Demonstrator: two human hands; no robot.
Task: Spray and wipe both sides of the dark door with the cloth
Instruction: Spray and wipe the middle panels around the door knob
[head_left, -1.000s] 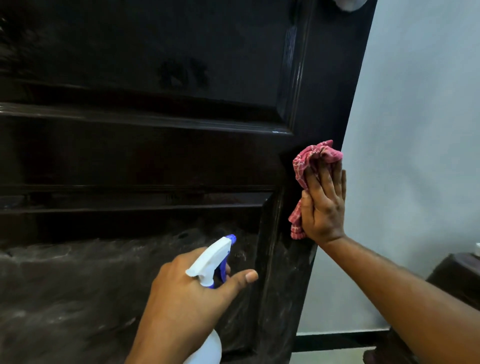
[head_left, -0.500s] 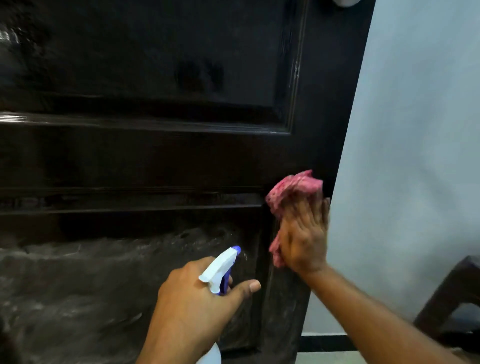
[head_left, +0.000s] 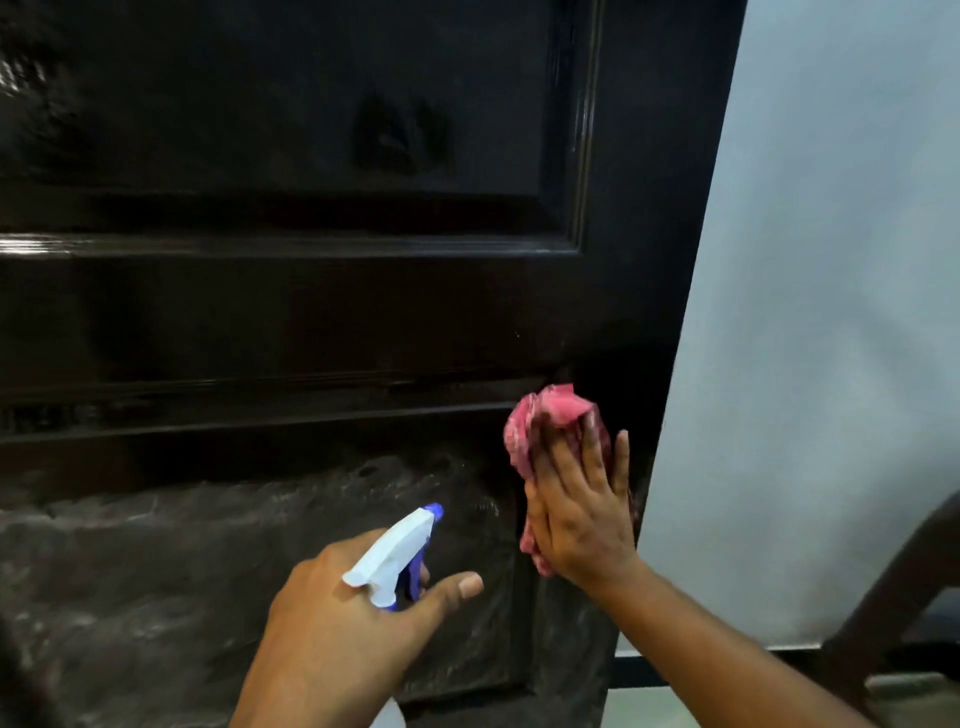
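**Pink cloth at the door's edge: what could slip from here**

Pink and bunched, the cloth (head_left: 545, 421) lies against the dark door (head_left: 311, 312), on the upright strip near its right edge, level with the top of the hazy lower panel (head_left: 208, 571). The right hand (head_left: 582, 519) presses it there with fingers straight and spread. Nothing pinches the fabric, so only palm pressure holds it. On a glossy face that is a weak hold, and I judge a quick stroke could leave the cloth behind or let it drop.

The little finger sits close to the door's edge, beside the pale wall (head_left: 831, 312). A wide sweep to the right could carry the hand off that edge, and if the door swings, fingers could be caught.

The left hand (head_left: 332, 613) grips the bottle (head_left: 389, 561) round its neck, thumb stretched out. The nozzle (head_left: 434, 512) points up toward the panel and close to the right hand. A squeeze now would probably wet knuckles as much as wood. Whether a finger lies on the trigger cannot be told.

The panel shows grey streaks and film, and a loaded cloth may only smear them. The door's other side is out of view, so that half of the job cannot be judged.
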